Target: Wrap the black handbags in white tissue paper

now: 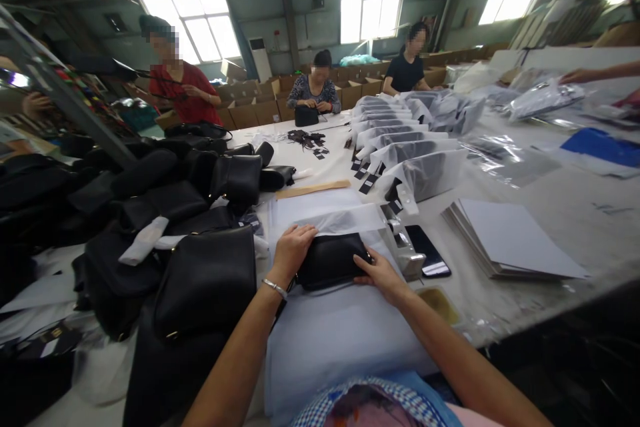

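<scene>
A small black handbag [333, 261] lies on a stack of thin white tissue paper sheets [345, 333] in front of me. One sheet edge [345, 219] runs along the bag's far side. My left hand [294, 250] grips the bag's left end, its fingertips over the top edge where the paper meets it. At the right end, my right hand [380, 275] holds the bag between thumb and fingers. Just beyond that hand stands a tape dispenser [410, 259], with a black phone [428, 252] beside it.
Many black bags [205, 280] are heaped on the left. A row of paper-wrapped bags [425, 170] with black tags stands behind the dispenser. Grey cardboard sheets [515, 240] lie at right. Co-workers sit or stand across the table, one handling a black bag [306, 115].
</scene>
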Demonstrator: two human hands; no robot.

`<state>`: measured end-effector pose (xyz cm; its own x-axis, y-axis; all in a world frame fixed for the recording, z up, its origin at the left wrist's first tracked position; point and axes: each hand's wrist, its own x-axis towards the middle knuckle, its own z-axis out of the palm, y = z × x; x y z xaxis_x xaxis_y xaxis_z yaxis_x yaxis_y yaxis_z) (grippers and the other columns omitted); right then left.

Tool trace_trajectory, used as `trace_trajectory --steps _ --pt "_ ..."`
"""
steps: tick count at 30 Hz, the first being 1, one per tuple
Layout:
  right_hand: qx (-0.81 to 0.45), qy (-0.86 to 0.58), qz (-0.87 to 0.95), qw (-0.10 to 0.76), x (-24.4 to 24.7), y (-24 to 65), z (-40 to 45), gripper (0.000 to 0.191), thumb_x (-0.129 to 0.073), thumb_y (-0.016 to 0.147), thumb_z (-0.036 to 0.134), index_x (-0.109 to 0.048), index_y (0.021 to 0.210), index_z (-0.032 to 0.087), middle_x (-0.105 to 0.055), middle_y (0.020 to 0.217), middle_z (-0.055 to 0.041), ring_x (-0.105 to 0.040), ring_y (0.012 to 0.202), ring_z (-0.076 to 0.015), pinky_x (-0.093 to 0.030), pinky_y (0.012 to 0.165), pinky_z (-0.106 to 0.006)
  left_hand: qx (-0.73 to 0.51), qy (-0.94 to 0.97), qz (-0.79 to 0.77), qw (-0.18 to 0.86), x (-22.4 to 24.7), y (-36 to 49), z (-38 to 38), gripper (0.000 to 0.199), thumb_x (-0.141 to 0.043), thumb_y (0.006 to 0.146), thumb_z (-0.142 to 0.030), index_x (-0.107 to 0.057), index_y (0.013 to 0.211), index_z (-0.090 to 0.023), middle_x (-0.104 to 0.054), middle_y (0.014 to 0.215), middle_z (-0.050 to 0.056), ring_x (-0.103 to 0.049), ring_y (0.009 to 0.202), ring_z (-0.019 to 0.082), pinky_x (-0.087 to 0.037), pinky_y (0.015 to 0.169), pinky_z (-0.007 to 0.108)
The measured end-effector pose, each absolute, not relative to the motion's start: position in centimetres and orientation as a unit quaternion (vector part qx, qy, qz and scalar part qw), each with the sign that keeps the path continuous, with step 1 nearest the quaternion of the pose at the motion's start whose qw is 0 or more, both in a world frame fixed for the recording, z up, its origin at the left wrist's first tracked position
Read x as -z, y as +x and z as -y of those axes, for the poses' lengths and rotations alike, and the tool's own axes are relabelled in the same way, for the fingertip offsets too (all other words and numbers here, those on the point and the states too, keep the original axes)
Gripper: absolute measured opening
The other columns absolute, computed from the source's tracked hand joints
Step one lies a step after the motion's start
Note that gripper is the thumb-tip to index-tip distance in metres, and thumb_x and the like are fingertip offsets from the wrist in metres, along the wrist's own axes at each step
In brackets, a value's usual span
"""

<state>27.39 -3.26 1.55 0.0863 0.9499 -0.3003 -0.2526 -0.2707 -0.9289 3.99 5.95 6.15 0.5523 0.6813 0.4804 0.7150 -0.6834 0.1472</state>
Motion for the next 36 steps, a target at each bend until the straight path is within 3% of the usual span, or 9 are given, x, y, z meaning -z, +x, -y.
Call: trace_trajectory --steps 10,12,15,17,21,25,30,33,36 --pt "-0.576 -0.562 0.337 0.489 -1.4 28.3 7.6 0.057 -0.073 0.079 0.046 -0.059 0.129 0.024 -0.072 0.110 -0.0049 -0.070 0.095 -0.0237 -0.065 0.066 -0.033 0.241 -0.902 0.354 0.044 -5.1 3.9 0.7 0.032 -0.053 0.093 -0.010 -0.065 0.119 -0.024 -0.069 0.125 0.005 -0.066 0.113 0.022 -0.057 0.092 0.037" --pt "-0.545 -0.590 0.383 0.458 -0.9 28.8 8.1 0.056 -0.068 0.083 0.047 -0.056 0.133 0.024 -0.074 0.105 -0.0052 -0.073 0.085 -0.0236 -0.064 0.063 -0.035 0.232 -0.904 0.353 0.060 -4.7 3.8 1.7 0.033 -0.053 0.093 -0.010 -0.065 0.120 -0.023 -0.068 0.126 0.005 -0.066 0.112 0.023 -0.057 0.091 0.037" --pt "-0.364 -0.671 0.516 0.388 -1.0 30.1 9.4 0.047 -0.064 0.086 0.045 -0.063 0.126 0.021 -0.076 0.083 -0.0057 -0.073 0.066 -0.0249 -0.060 0.056 -0.035 0.232 -0.900 0.361 0.078 -4.4 3.5 2.6 0.031 -0.053 0.093 -0.011 -0.065 0.119 -0.023 -0.069 0.125 0.006 -0.065 0.110 0.025 -0.057 0.089 0.039" --pt "-0.169 -0.692 0.598 0.368 -1.9 30.6 10.5 0.033 -0.063 0.088 0.042 -0.071 0.112 0.021 -0.077 0.081 -0.0075 -0.073 0.068 -0.0266 -0.058 0.059 -0.034 0.233 -0.898 0.364 0.081 -4.3 3.3 3.0 0.030 -0.051 0.094 -0.011 -0.065 0.119 -0.022 -0.069 0.122 0.007 -0.066 0.107 0.024 -0.057 0.087 0.038" --pt "0.045 -0.586 0.711 0.386 -4.1 29.9 11.1 0.024 -0.056 0.095 0.031 -0.070 0.113 0.023 -0.076 0.105 -0.0088 -0.073 0.092 -0.0239 -0.057 0.082 -0.033 0.234 -0.897 0.367 0.077 -4.1 3.6 3.7 0.030 -0.049 0.096 -0.013 -0.064 0.120 -0.023 -0.070 0.118 0.008 -0.066 0.101 0.022 -0.056 0.083 0.035" --pt "0.044 -0.498 0.811 0.302 -4.2 28.1 8.8 0.050 -0.059 0.093 0.035 -0.050 0.141 0.022 -0.050 0.147 -0.0120 -0.046 0.136 -0.0285 -0.039 0.112 -0.048 0.235 -0.898 0.362 0.089 -3.9 4.0 4.5 0.027 -0.048 0.097 -0.016 -0.064 0.118 -0.021 -0.070 0.116 0.008 -0.066 0.099 0.022 -0.055 0.080 0.035" --pt "0.013 -0.477 0.845 0.242 -1.9 27.7 6.9 0.068 -0.063 0.090 0.040 -0.036 0.150 0.023 -0.035 0.156 -0.0124 -0.030 0.145 -0.0295 -0.033 0.115 -0.053 0.226 -0.892 0.384 0.074 -4.7 4.7 5.3 0.023 -0.049 0.098 -0.033 -0.067 0.109 -0.023 -0.072 0.111 0.006 -0.067 0.091 0.021 -0.054 0.080 0.036" --pt "0.003 -0.477 0.845 0.241 -1.0 28.3 7.2 0.065 -0.061 0.092 0.039 -0.036 0.150 0.024 -0.034 0.157 -0.0114 -0.029 0.146 -0.0287 -0.033 0.116 -0.052 0.226 -0.885 0.403 0.061 -5.2 5.9 5.5 0.034 -0.049 0.097 -0.040 -0.060 0.126 -0.024 -0.064 0.131 0.009 -0.061 0.115 0.026 -0.051 0.095 0.043" --pt "-0.003 -0.479 0.842 0.250 -1.0 29.5 8.2 0.060 -0.061 0.092 0.036 -0.042 0.148 0.025 -0.038 0.155 -0.0110 -0.033 0.144 -0.0284 -0.034 0.115 -0.053 0.213 -0.889 0.404 0.039 -4.5 6.9 5.7 0.051 -0.053 0.095 -0.042 -0.047 0.141 -0.021 -0.048 0.149 0.012 -0.042 0.138 0.031 -0.040 0.110 0.050"
